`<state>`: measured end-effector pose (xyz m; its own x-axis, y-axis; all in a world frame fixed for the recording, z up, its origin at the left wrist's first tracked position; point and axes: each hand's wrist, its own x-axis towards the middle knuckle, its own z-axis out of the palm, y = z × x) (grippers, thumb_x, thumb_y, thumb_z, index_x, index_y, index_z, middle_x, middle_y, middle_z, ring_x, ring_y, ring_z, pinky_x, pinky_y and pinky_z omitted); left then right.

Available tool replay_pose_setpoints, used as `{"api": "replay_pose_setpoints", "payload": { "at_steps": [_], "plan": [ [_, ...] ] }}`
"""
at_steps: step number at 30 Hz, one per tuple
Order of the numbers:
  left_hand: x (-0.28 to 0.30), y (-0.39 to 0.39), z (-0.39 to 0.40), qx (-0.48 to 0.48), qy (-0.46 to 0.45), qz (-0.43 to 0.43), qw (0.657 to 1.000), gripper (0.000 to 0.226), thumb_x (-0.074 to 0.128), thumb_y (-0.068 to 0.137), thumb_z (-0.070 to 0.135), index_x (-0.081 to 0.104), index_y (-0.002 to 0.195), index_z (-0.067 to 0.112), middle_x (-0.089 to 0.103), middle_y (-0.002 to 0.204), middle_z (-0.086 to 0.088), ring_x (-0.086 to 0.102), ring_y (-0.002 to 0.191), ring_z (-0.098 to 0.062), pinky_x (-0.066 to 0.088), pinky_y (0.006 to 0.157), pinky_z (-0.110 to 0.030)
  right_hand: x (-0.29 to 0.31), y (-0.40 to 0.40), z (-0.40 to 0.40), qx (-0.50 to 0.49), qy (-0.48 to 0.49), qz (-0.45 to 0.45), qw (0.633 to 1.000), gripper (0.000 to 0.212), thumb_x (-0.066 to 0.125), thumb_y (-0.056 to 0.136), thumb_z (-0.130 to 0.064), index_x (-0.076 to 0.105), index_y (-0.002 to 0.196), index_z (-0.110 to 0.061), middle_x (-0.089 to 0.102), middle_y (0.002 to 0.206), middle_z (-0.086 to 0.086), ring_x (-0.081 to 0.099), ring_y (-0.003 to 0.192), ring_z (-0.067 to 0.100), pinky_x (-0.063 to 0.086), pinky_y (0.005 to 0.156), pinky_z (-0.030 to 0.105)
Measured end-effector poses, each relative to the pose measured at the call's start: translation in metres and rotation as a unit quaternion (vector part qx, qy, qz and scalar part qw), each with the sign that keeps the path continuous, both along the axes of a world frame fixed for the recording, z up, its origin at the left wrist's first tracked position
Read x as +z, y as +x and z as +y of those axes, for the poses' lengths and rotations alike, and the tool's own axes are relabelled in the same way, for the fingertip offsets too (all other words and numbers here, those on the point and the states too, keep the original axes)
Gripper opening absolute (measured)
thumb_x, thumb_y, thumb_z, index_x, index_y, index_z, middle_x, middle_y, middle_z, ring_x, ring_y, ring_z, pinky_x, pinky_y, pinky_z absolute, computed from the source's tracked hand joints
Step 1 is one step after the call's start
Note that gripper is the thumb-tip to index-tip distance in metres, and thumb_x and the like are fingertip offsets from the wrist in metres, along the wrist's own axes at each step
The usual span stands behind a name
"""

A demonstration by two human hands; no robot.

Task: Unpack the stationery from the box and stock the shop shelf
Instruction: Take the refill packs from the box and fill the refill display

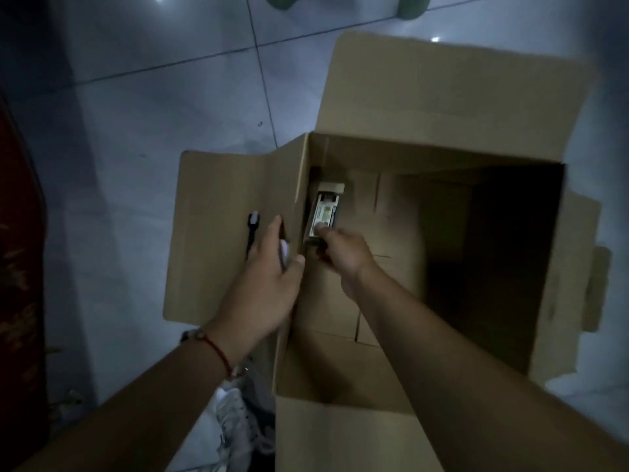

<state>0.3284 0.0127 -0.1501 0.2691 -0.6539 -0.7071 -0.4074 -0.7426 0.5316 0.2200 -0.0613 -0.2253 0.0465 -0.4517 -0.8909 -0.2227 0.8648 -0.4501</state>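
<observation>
**Packet gripped inside the open box**

Over the left flap, a white item [284,255] is held in the curled left hand [269,284]. Inside the cardboard box [340,434], a small packet [323,216] is pinched by the lowered right hand [343,253] against the left wall

I see pale glossy floor tiles [153,107] with dark grout lines and light glare | green rounded object [289,3] at top edge, cut off, can't tell what | dark red patterned thing [20,267] along left edge | white sneaker [238,417] with laces at bottom, on the floor | red string bracelet [218,350] on a wrist
</observation>
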Motion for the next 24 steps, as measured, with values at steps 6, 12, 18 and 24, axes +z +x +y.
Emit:
{"api": "replay_pose_setpoints", "payload": {
  "at_steps": [6,12,18,24],
  "plan": [
    [0.144,-0.024,-0.014,0.291,0.057,0.271,0.916,0.059,0.061,0.083,0.062,0.057,0.133,0.031,0.059,0.133,0.003,0.060,0.116,-0.014,0.047,0.092,-0.033,0.222,-0.061,0.030,0.075,0.067,-0.137,0.985,0.027,0.059,0.096,-0.033,0.071,0.106,-0.012,0.072,0.088,0.002,0.064,0.078,0.012,0.053,0.076,0.030],
    [0.387,-0.055,-0.003,0.376,0.088,0.405,0.829,0.049,0.050,0.085,0.046,0.071,0.114,0.013,0.073,0.107,-0.013,0.070,0.097,-0.030,0.055,0.082,-0.042,0.481,-0.093,0.041,0.149,0.141,-0.147,0.968,0.024,0.060,0.094,-0.030,0.074,0.106,-0.015,0.074,0.092,0.006,0.065,0.076,0.013,0.051,0.068,0.024],
    [0.625,-0.090,0.025,0.332,-0.070,0.311,0.888,0.023,0.052,0.098,0.029,0.068,0.110,0.017,0.075,0.097,-0.011,0.072,0.092,-0.030,0.057,0.083,-0.045,0.709,-0.110,0.050,0.311,-0.153,-0.022,0.938,0.022,0.058,0.095,-0.042,0.072,0.091,-0.026,0.072,0.085,-0.005,0.067,0.078,0.010,0.051,0.074,0.032],
    [0.762,-0.106,0.067,0.370,-0.226,0.220,0.874,0.021,0.056,0.097,0.028,0.068,0.109,0.016,0.075,0.099,-0.013,0.071,0.093,-0.033,0.058,0.082,-0.049,0.828,-0.106,0.053,0.289,-0.282,-0.133,0.905,0.032,0.073,0.086,-0.031,0.058,0.115,-0.034,0.068,0.102,-0.002,0.067,0.089,0.012,0.058,0.074,0.030]
  ]
}}
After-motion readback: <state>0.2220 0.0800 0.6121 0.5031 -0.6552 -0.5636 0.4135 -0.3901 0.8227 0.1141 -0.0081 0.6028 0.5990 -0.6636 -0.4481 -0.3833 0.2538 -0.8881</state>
